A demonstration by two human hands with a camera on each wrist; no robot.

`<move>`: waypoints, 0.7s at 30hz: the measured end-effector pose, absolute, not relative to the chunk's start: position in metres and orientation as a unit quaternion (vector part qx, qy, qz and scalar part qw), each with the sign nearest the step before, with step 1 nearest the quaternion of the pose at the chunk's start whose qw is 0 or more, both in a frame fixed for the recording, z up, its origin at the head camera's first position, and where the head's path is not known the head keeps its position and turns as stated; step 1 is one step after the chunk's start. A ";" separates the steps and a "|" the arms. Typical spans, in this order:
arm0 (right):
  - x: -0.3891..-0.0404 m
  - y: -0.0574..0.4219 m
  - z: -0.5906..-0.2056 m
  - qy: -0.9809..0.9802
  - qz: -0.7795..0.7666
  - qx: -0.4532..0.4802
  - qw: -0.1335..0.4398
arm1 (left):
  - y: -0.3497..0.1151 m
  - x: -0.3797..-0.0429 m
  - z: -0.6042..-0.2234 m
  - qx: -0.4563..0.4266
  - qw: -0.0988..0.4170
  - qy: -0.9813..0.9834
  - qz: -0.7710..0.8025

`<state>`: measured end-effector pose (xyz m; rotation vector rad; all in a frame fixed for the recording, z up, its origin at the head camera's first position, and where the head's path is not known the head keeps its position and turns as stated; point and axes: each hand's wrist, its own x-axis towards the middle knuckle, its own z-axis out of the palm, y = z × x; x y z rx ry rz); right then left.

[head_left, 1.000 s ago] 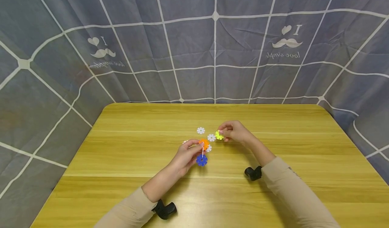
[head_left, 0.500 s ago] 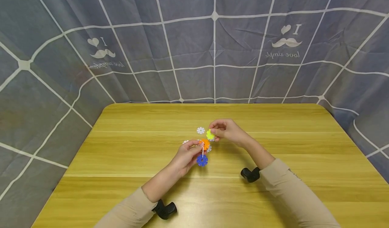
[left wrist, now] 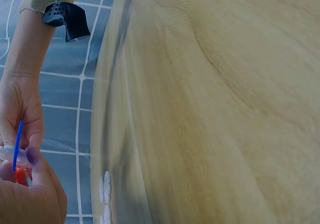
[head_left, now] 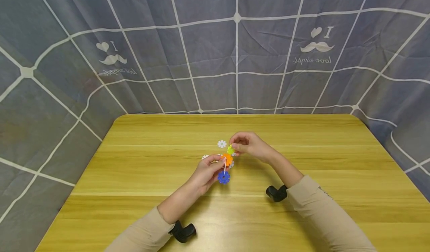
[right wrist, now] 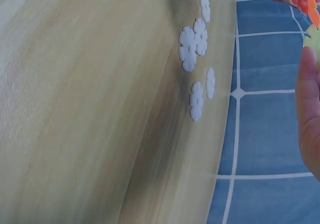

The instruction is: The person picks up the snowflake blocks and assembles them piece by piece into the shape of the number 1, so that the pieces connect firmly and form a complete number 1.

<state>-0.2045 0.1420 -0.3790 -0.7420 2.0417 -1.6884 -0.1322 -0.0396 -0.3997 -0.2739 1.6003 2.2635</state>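
Observation:
My left hand [head_left: 205, 173] pinches a joined chain of notched snowflake discs, raised over the table. In it are an orange disc [head_left: 228, 159] at the top, a white disc [head_left: 225, 167] seen edge-on, and a blue disc [head_left: 223, 177] below. Thumb and fingers of my right hand [head_left: 250, 146] pinch a yellow-green disc [head_left: 230, 149], turned partly edge-on just above the orange one. In the right wrist view the yellow-green disc [right wrist: 313, 38] meets the lower end of the orange disc [right wrist: 311, 5]. The left wrist view shows the blue disc [left wrist: 18, 145] edge-on across the white one.
Several loose white discs [right wrist: 188, 48] lie on the wooden table [head_left: 151, 170] beneath and beyond the hands; one white disc [head_left: 221, 143] sits farthest back. A grey curtain [head_left: 215, 50] with white lines hangs behind the table. Black wrist devices [head_left: 182, 232] are strapped at both sleeves.
My right hand has moved left, bringing the yellow-green disc up to the orange one, and the disc has turned from face-on towards edge-on. The left hand has stayed almost still.

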 end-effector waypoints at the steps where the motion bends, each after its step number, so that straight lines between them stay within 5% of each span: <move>1: -0.204 0.142 -0.379 0.726 -0.602 -0.267 0.196 | -0.039 -0.132 -0.400 -0.093 0.178 0.565 0.800; 12: -0.201 0.143 -0.375 0.704 -0.609 -0.285 0.230 | -0.038 -0.132 -0.397 -0.077 0.180 0.563 0.803; 21: -0.196 0.139 -0.379 0.698 -0.652 -0.224 0.194 | -0.037 -0.134 -0.397 -0.084 0.171 0.562 0.805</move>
